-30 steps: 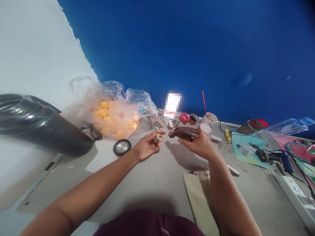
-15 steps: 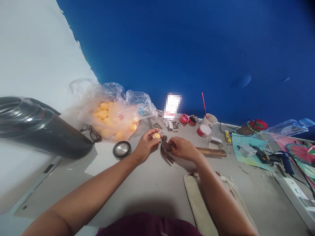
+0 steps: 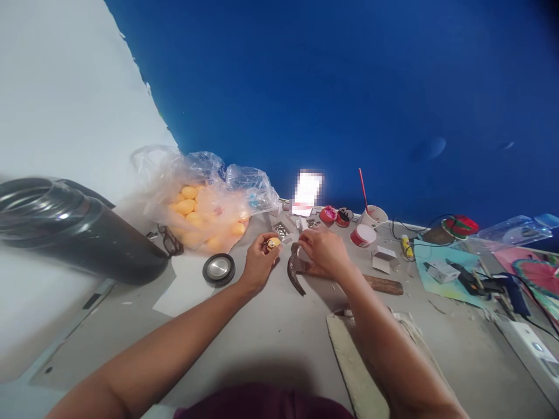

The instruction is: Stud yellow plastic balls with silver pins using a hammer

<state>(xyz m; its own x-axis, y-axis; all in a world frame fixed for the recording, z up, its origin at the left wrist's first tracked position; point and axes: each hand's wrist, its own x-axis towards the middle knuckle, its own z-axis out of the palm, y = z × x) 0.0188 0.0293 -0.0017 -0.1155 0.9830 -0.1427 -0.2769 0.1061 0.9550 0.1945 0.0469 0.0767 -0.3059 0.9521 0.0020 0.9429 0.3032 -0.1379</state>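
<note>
My left hand [image 3: 261, 261] is closed around a small yellow ball [image 3: 273, 244] with dark and pale marks on its face. My right hand [image 3: 324, 247] is above the hammer, its fingers bent together at a small box of metal bits [image 3: 311, 223]; what the fingertips pinch, if anything, is hidden. Beneath that hand and forearm, the claw hammer [image 3: 384, 284] lies on the table, its metal head to the left and wooden handle to the right. Another small open box of metal bits [image 3: 282, 230] stands just beyond my left hand.
A clear bag of yellow balls [image 3: 205, 218] is at the left, near a dark bottle [image 3: 82, 233] and a round black lid [image 3: 219, 269]. Small red tubs [image 3: 363, 235], a paper cup [image 3: 374, 216] and a folded cloth [image 3: 353, 349] are to the right. Beyond stands a blurred bright screen [image 3: 308, 189].
My right hand has let go of the hammer and moved up to the small box. The hammer now rests flat on the table. My left hand has turned the yellow ball slightly.
</note>
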